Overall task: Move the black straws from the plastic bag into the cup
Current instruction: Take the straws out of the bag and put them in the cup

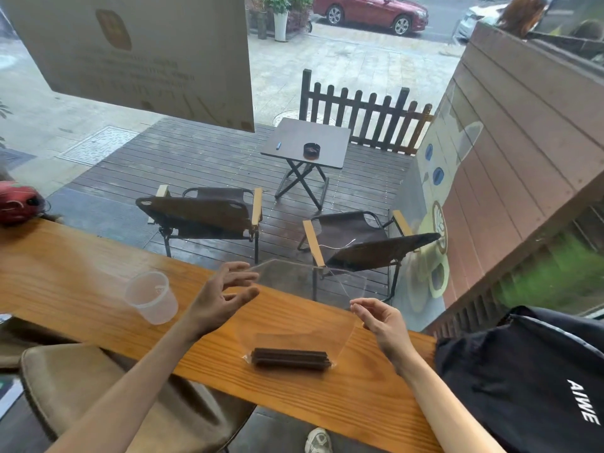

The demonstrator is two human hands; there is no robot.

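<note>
Lying flat on the wooden tabletop (81, 256), the clear plastic bag (294, 325) has its closed bottom end toward the person and its open mouth lifted away toward the window. A bundle of black straws (291, 358) sits inside the bag at that near bottom end, lined up side by side and crosswise to the person.

The left hand (219, 299) hovers above the tabletop with fingers spread wide and slightly curled, palm turned toward the right. Its fingertips are at the left upper edge of the bag; whether they touch the film cannot be told, because the plastic is nearly invisible there. It grips nothing firmly.

The right hand (380, 320) is loosely open, fingers curved, with thumb and forefinger close together at the right edge of the bag. It looks as if it pinches the film there, but the contact is not clear.

The translucent plastic cup (151, 297) stands on the tabletop to the left of the left hand, well apart from the bag, and holds no straws.

A black garment (529, 380) with white letters lies on the right end of the tabletop, near the right forearm. Beyond the glass stand two folding chairs (202, 210) and a small folding table (307, 142) on a wooden deck.
</note>
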